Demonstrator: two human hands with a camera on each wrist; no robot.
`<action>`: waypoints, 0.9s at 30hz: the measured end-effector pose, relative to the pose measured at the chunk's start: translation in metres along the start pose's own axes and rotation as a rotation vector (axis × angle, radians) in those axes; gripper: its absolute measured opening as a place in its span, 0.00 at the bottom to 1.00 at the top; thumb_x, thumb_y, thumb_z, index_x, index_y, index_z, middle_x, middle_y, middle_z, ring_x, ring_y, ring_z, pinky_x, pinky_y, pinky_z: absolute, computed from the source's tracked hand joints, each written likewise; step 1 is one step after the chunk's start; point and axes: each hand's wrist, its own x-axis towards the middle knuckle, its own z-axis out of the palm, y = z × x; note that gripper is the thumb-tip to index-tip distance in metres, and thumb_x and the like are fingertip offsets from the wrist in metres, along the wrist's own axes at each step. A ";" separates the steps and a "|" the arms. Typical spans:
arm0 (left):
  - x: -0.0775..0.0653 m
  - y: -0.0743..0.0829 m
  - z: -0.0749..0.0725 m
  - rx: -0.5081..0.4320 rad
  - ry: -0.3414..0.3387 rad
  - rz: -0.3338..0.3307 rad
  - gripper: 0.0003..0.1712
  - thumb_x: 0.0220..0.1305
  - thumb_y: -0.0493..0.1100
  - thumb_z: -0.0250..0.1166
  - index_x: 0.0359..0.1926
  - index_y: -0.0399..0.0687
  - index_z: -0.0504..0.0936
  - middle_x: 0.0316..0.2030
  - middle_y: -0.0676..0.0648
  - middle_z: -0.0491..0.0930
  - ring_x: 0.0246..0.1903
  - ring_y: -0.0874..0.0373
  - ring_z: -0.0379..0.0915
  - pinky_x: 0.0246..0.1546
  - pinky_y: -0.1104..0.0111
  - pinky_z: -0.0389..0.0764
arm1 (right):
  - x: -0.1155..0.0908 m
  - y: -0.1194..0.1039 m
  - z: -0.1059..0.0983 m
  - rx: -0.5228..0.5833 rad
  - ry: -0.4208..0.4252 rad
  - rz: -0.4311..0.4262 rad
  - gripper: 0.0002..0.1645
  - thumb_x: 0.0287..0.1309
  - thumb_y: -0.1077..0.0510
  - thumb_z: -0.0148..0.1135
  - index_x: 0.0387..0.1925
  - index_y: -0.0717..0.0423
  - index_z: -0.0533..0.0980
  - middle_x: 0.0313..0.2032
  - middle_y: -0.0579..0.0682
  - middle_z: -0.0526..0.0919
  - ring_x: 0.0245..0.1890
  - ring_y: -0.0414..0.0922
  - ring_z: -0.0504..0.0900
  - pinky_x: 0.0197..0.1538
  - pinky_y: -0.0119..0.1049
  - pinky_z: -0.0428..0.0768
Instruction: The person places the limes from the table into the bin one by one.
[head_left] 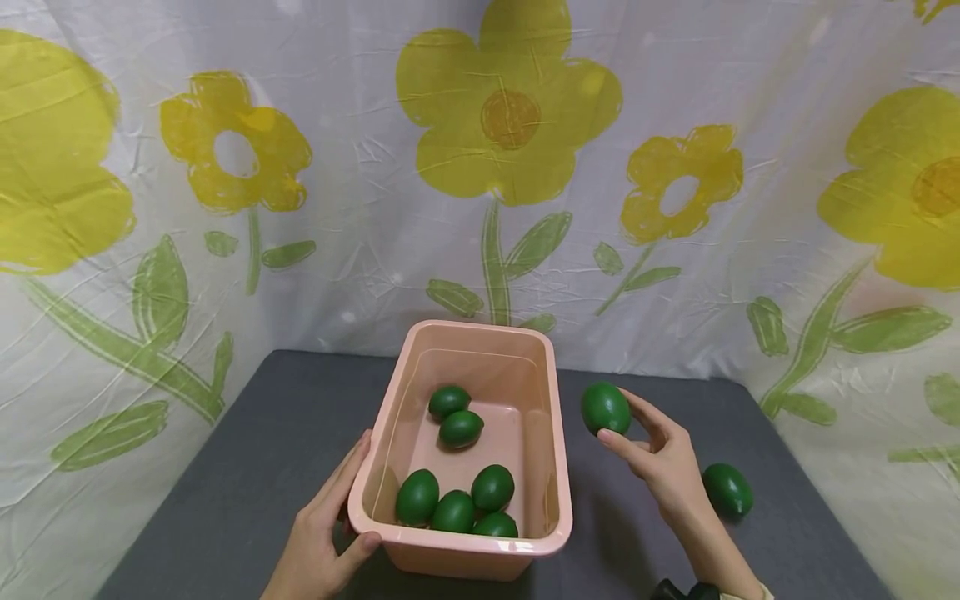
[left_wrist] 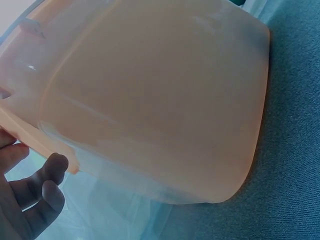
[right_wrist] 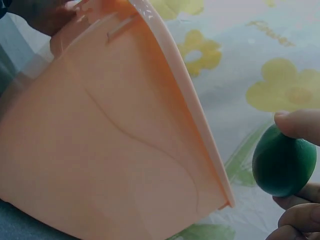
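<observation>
A pink plastic bin point(head_left: 465, 546) stands on the table, with several green limes point(head_left: 461, 429) lying in it. My left hand point(head_left: 318, 525) grips the bin's near left corner, the thumb at the front rim and fingers along the left side. In the left wrist view, fingertips of the left hand point(left_wrist: 30, 190) meet the rim of the bin point(left_wrist: 150, 110). To the right of the bin, above the table, my right hand point(head_left: 663, 458) pinches a lime point(head_left: 606, 408) between thumb and fingers. The right wrist view shows that lime point(right_wrist: 284, 160) apart from the bin wall point(right_wrist: 110, 135).
Another lime point(head_left: 727, 490) lies on the dark grey table point(head_left: 247, 467), right of my right forearm. A white curtain with yellow flowers point(head_left: 510, 117) hangs behind the table and along both sides.
</observation>
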 end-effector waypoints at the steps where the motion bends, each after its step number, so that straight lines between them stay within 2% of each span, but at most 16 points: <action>1: 0.000 0.000 0.000 0.000 0.001 -0.001 0.54 0.63 0.48 0.75 0.85 0.59 0.58 0.81 0.45 0.61 0.65 0.70 0.68 0.31 0.73 0.81 | 0.000 -0.001 0.001 0.006 -0.002 -0.003 0.38 0.64 0.63 0.74 0.74 0.55 0.73 0.61 0.37 0.80 0.11 0.35 0.61 0.19 0.32 0.65; 7: -0.001 -0.001 -0.001 -0.008 -0.007 0.008 0.53 0.64 0.47 0.75 0.85 0.57 0.57 0.81 0.44 0.60 0.54 0.64 0.72 0.27 0.69 0.78 | -0.001 -0.002 0.005 0.031 -0.010 -0.001 0.38 0.64 0.64 0.74 0.74 0.56 0.73 0.60 0.38 0.80 0.12 0.35 0.61 0.20 0.31 0.65; 13: -0.001 0.000 -0.001 -0.009 -0.005 0.006 0.53 0.64 0.47 0.75 0.85 0.58 0.58 0.82 0.47 0.60 0.57 0.65 0.73 0.28 0.69 0.80 | -0.001 -0.004 0.011 0.056 -0.021 -0.026 0.37 0.62 0.66 0.74 0.72 0.57 0.74 0.60 0.38 0.81 0.12 0.34 0.62 0.19 0.30 0.65; 17: 0.000 0.002 -0.001 -0.012 -0.004 -0.006 0.54 0.63 0.47 0.75 0.85 0.59 0.57 0.82 0.48 0.60 0.55 0.63 0.73 0.27 0.68 0.79 | 0.001 -0.008 0.016 0.078 -0.039 -0.045 0.37 0.62 0.66 0.73 0.72 0.57 0.74 0.62 0.40 0.81 0.12 0.35 0.64 0.20 0.30 0.65; 27: 0.000 0.000 -0.001 0.001 -0.014 0.014 0.54 0.63 0.45 0.75 0.85 0.55 0.57 0.82 0.48 0.59 0.54 0.64 0.72 0.27 0.70 0.78 | 0.005 -0.014 0.032 0.110 -0.065 -0.057 0.37 0.61 0.67 0.73 0.72 0.57 0.75 0.60 0.44 0.82 0.13 0.35 0.68 0.21 0.30 0.66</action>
